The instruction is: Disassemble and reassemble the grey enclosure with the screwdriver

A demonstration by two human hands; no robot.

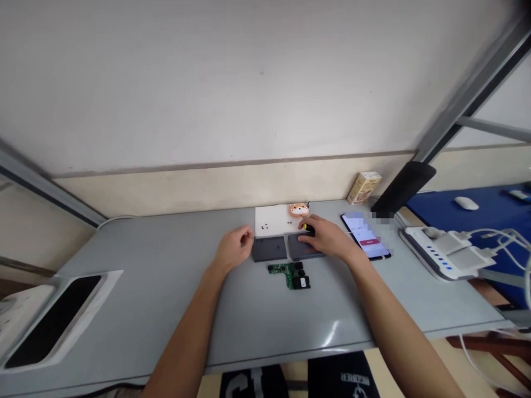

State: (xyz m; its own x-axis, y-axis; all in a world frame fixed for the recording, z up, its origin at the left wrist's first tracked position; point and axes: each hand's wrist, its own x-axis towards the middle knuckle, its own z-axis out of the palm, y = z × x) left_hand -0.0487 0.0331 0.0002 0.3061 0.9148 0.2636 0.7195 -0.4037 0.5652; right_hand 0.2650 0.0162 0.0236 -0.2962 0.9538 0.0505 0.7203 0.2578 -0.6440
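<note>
My right hand (321, 236) is closed on a small screwdriver (309, 228) with a yellow and black handle. It is over a dark grey casing half (296, 249), which it partly covers. My left hand (234, 249) is curled shut beside the left edge of a second dark casing half (269, 249); whatever its fingers may hold is hidden. Nearer to me lies a green circuit board (292, 275) with black parts. Behind the casings, several tiny dark screws (265, 226) lie on a white sheet (276, 215).
An orange animal-faced case (299, 209) sits at the sheet's back. On the right are a phone (365, 236), a small carton (364, 188), a black cylinder (402, 189) and a power strip (435, 257) with chargers. A dark-screened tablet (53, 321) lies at left.
</note>
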